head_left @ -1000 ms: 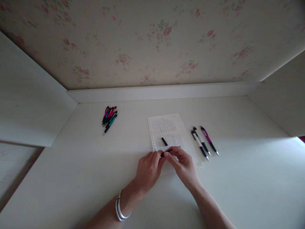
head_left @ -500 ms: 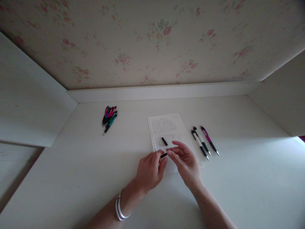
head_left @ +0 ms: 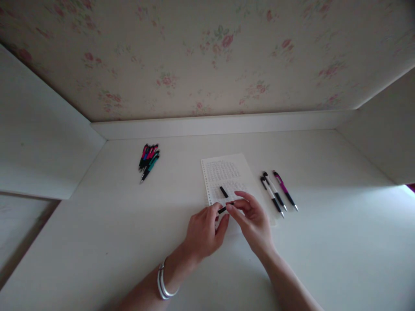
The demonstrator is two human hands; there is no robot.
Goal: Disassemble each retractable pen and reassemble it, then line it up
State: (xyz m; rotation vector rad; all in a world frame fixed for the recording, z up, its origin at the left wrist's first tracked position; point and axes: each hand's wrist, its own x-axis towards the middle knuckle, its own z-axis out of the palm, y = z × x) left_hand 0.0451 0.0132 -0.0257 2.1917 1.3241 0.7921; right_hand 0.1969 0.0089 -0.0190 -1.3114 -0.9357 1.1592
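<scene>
Barely anything has shifted in the head view since half a second ago: both hands stay over the near edge of the written sheet [head_left: 227, 177]. Left hand [head_left: 203, 233] and right hand [head_left: 253, 222] pinch one short black pen piece [head_left: 222, 210] between their fingertips, its long axis running across from one hand to the other. A second black piece [head_left: 223, 191] lies on the sheet just beyond the fingers, nearer the right hand.

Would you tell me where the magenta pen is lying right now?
In the head view, the magenta pen lies on the desk, right of the sheet of paper, just beside the two black-and-white pens.
</scene>
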